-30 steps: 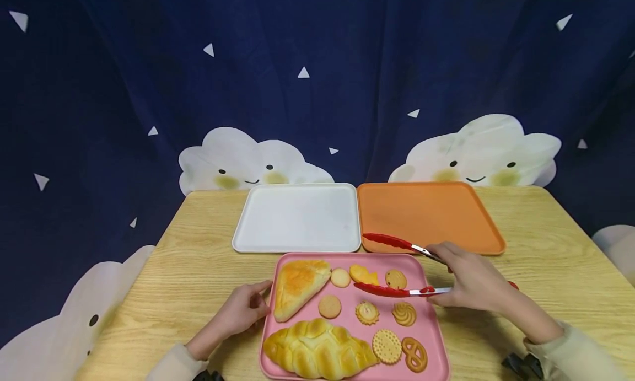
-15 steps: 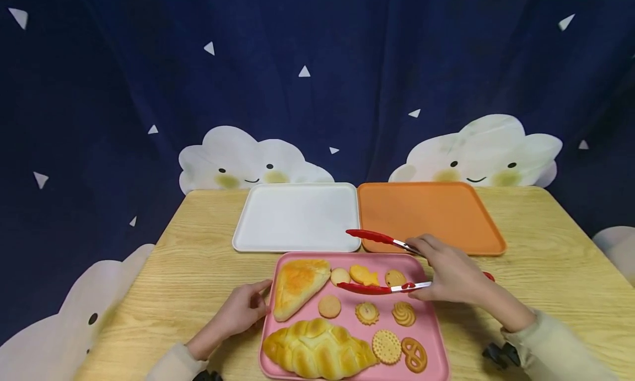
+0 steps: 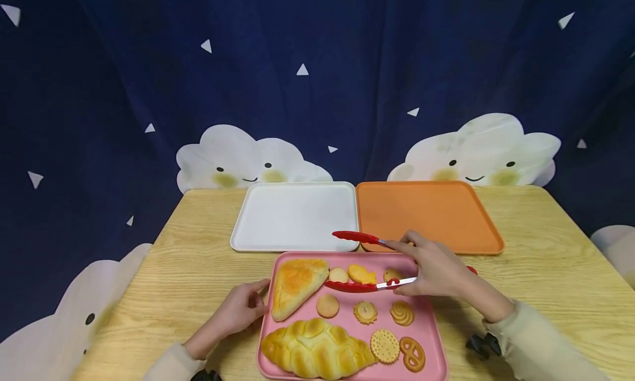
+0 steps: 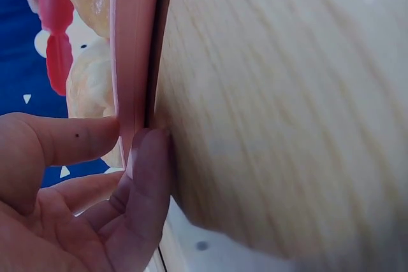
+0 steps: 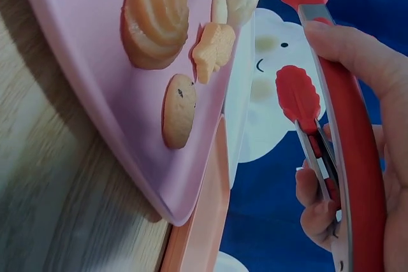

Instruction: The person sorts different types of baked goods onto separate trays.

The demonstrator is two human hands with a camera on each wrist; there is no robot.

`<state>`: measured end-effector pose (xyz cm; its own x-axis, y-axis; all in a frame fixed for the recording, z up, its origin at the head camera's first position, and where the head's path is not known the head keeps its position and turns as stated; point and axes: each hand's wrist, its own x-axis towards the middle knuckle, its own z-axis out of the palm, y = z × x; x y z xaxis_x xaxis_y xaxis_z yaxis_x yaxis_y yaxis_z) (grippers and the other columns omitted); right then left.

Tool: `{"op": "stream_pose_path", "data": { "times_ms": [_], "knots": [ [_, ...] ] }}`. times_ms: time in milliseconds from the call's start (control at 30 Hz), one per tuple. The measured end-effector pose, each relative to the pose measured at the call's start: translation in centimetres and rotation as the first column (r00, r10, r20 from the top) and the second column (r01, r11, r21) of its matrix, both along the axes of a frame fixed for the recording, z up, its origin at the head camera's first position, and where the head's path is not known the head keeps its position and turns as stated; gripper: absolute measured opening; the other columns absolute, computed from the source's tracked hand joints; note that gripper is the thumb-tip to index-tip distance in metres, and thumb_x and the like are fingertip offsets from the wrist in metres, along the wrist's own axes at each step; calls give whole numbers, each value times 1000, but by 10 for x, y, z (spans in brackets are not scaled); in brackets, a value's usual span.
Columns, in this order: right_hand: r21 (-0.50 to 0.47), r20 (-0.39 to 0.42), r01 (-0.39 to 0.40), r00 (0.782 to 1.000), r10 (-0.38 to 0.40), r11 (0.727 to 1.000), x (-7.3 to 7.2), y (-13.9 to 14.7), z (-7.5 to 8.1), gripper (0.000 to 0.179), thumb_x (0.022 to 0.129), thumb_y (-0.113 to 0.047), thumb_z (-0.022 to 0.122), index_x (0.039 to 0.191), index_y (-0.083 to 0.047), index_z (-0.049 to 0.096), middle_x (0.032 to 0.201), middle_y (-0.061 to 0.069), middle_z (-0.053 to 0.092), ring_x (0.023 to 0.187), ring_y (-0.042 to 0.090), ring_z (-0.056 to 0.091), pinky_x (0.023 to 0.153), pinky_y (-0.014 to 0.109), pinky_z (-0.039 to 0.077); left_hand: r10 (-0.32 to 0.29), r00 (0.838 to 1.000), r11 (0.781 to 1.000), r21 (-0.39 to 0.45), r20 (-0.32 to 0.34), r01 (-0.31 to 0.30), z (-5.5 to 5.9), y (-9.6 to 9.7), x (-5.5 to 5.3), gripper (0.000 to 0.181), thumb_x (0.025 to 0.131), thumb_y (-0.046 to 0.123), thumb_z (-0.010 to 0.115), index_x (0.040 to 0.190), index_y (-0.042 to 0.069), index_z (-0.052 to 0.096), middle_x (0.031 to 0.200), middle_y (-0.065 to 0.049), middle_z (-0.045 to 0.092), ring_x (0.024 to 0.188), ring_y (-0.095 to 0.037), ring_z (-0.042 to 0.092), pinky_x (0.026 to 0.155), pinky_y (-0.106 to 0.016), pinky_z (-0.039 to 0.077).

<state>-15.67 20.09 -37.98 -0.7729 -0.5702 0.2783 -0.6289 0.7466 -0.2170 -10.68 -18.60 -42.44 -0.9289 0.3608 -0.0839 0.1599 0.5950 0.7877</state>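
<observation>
My left hand (image 3: 241,309) grips the left edge of a pink tray (image 3: 428,327), with the thumb on the rim and fingers against its outer side. My right hand (image 3: 439,268) holds red-tipped metal tongs (image 5: 357,170), their arms spread wide with nothing between the tips. The tongs hang over the tray's far side, the lower tip in front of a pale round cookie (image 3: 338,274) and a fish-shaped cookie (image 3: 361,273). A chocolate-chip cookie (image 5: 179,111) lies partly hidden under the right hand. A triangular bread (image 3: 297,287) and a braided bread (image 3: 317,349) fill the tray's left part.
Behind the pink tray, a white tray (image 3: 295,218) and an orange tray (image 3: 421,210) stand side by side on the wooden table (image 3: 183,265). Other cookies on the pink tray include a swirl cookie (image 3: 402,312) and a pretzel (image 3: 412,354). A dark blue curtain (image 3: 297,28) hangs behind.
My right hand has moved left with the spread tongs, their tips now over the pale round cookie and near the triangular bread. The left hand stays on the tray edge.
</observation>
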Motion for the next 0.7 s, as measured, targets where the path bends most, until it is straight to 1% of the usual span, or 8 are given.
{"op": "stream_pose_path", "data": {
  "times_ms": [100, 300, 333, 400, 467, 533, 600, 700],
  "knots": [
    [10, 7, -26, 1000, 26, 1000, -2, -4, 1, 82, 52, -53, 80, 122, -17, 59, 94, -4, 47, 60, 5, 41, 49, 19, 34, 6, 1000, 1000, 3, 0, -6, 0, 0, 0, 53, 75, -11, 57, 126, -15, 43, 59, -4, 52, 40, -7, 43, 35, -22, 39],
    [42, 18, -78, 997, 77, 996, -6, -16, 2, 81, 52, -51, 80, 122, -15, 60, 97, -5, 48, 64, 7, 46, 52, 21, 38, 5, 996, 1000, -6, -93, -5, -3, 0, 1, 51, 74, -11, 58, 122, -17, 46, 58, 1, 51, 44, -2, 41, 37, -21, 38],
    [48, 23, -83, 996, 82, 995, -6, -18, 2, 80, 52, -50, 80, 122, -16, 60, 97, -5, 48, 64, 8, 46, 52, 21, 38, 6, 995, 1000, -11, -100, -7, -4, 1, 2, 50, 74, -10, 58, 122, -17, 46, 58, 1, 51, 44, -2, 41, 38, -21, 38],
    [51, 44, -87, 995, 85, 995, -7, -23, 2, 80, 53, -49, 80, 123, -16, 60, 98, -5, 47, 64, 7, 46, 52, 21, 38, 8, 996, 1000, -19, -93, -10, -4, 2, 2, 51, 74, -11, 58, 123, -17, 45, 58, 1, 51, 43, -3, 41, 37, -21, 38],
    [52, 60, -94, 994, 91, 994, -8, -28, 2, 80, 53, -49, 81, 123, -17, 59, 98, -5, 47, 64, 7, 45, 51, 20, 38, 12, 998, 1000, -8, -64, -13, -5, 2, 1, 51, 75, -11, 57, 124, -17, 44, 57, -1, 52, 41, -5, 42, 36, -22, 39],
    [50, 71, -105, 992, 102, 993, -9, -32, 1, 81, 53, -50, 81, 124, -18, 59, 98, -4, 47, 63, 7, 45, 51, 20, 38, 18, 1000, 1000, 21, -17, -18, -6, 1, 1, 53, 75, -11, 55, 126, -17, 42, 57, -4, 53, 40, -8, 44, 34, -24, 41],
    [51, 67, -123, 991, 120, 991, -10, -35, 0, 81, 53, -50, 81, 124, -17, 59, 99, -4, 47, 63, 7, 45, 52, 21, 39, 26, 999, 996, 81, 46, -30, -7, 0, 1, 54, 76, -11, 54, 128, -17, 39, 57, -7, 55, 41, -12, 48, 35, -27, 44],
    [58, 62, -145, 988, 142, 988, -12, -40, -3, 81, 52, -51, 81, 123, -18, 60, 98, -4, 48, 64, 8, 46, 53, 21, 40, 41, 988, 984, 167, 146, -65, -7, -1, 1, 57, 77, -11, 53, 130, -17, 35, 59, -10, 57, 43, -19, 54, 36, -33, 47]
  ]
}}
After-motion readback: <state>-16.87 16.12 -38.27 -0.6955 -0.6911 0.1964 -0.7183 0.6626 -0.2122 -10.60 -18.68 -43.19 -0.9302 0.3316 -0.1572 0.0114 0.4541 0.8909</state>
